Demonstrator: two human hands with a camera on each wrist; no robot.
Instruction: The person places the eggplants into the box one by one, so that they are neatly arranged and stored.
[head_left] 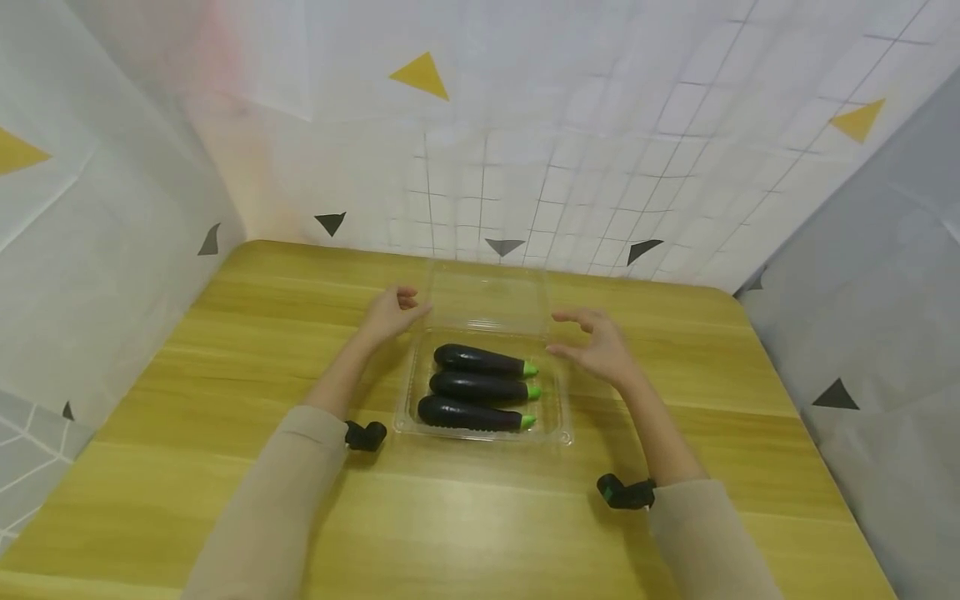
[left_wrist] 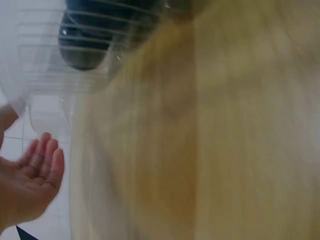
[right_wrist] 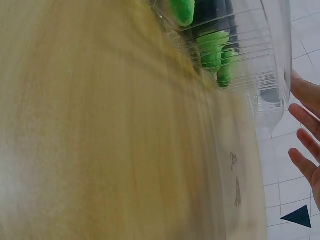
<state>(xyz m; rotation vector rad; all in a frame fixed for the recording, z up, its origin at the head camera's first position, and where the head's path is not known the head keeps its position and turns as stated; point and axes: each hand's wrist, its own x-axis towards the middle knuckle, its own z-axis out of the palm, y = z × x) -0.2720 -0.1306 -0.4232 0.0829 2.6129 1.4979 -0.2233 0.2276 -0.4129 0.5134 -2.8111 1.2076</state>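
A clear plastic clamshell box (head_left: 405, 425) lies on the table with its transparent lid (head_left: 487, 300) swung up at the back. Inside the box are three dark eggplants (head_left: 480, 386), side by side, their green stem ends pointing right. Beside the lid's left edge is the left hand (head_left: 392, 315), its thumb reaching toward the plastic and its fingers loosely bent. On the other side the right hand (head_left: 596, 343) is spread, thumb and fingers apart, close to the lid's right edge. Whether either thumb touches the plastic cannot be made out. Blur softens the left wrist view.
The wood-grain table (head_left: 465, 525) meets a white sheet wall (head_left: 360, 150) just behind the lid. Grey-white panels (head_left: 885, 275) stand at the sides. Small black cameras sit on the left wrist (head_left: 365, 436) and right wrist (head_left: 626, 492).
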